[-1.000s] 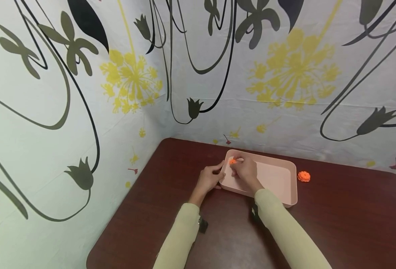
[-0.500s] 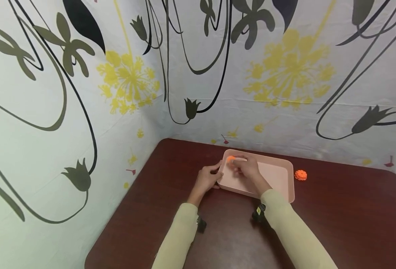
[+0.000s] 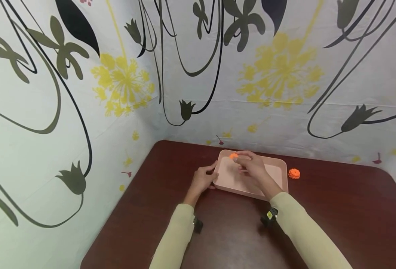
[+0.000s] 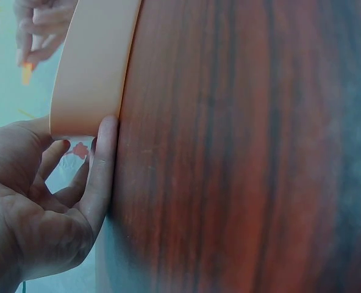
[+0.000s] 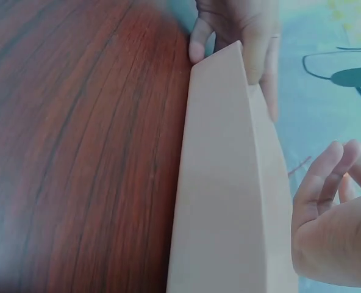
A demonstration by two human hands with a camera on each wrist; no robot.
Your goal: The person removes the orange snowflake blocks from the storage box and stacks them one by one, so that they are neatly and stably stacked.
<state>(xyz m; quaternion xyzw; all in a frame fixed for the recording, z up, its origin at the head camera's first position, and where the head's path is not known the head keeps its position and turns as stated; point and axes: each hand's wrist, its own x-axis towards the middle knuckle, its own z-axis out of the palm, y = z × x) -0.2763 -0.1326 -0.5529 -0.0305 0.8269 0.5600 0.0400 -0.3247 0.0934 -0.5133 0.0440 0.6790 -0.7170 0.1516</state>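
A shallow pink tray (image 3: 274,175) lies on the table. My left hand (image 3: 201,181) grips its left end; in the right wrist view, the thumb is over the rim and a finger is at the outer wall. Above the tray's far left part, my right hand (image 3: 253,166) pinches a small orange scalloped, flower-shaped piece (image 3: 233,155). In the left wrist view the orange piece (image 4: 27,73) shows edge-on and thin at the right fingertips. The right wrist view shows the right hand (image 5: 336,220) with curled fingers, the piece hidden there.
More orange scalloped pieces sit in a small stack (image 3: 294,173) just right of the tray. The dark red-brown wooden table (image 3: 231,231) meets a white patterned wall covering (image 3: 204,86) at the back and left.
My right hand has risen from the tray's floor with the orange piece and moved toward the far rim. The left hand keeps its hold on the tray. The head view has shifted slightly right.
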